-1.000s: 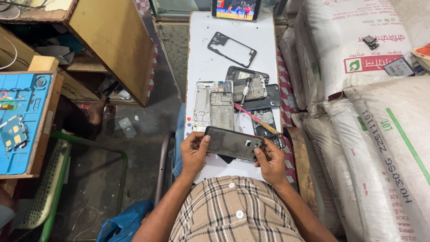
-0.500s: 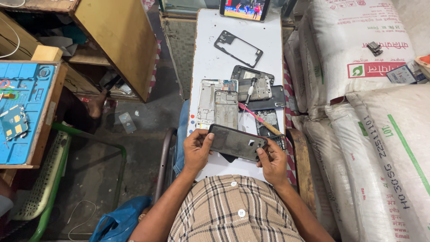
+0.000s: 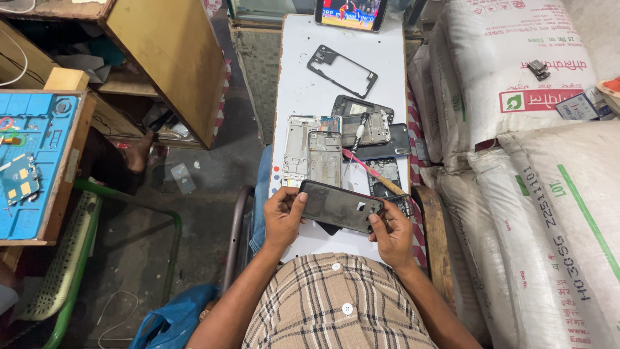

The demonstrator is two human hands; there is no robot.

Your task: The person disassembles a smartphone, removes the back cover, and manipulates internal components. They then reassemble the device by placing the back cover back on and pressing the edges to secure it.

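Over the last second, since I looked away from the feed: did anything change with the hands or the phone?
Nothing moved visibly. Both hands, left and right, still hold the dark phone panel by its ends over the white table. The frames and pink-handled tool lie as before; only the camera view shifted slightly.

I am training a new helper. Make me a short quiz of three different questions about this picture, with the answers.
1. True or false: both hands hold the dark phone panel above the white table.
2. Which lies farthest from the person on the table? A) the empty black phone frame B) the pink-handled tool C) the silver phone frame
3. What stands at the table's far end?

Key
1. True: the left hand grips the panel's left end and the right hand its right end.
2. A
3. A phone with its screen lit.
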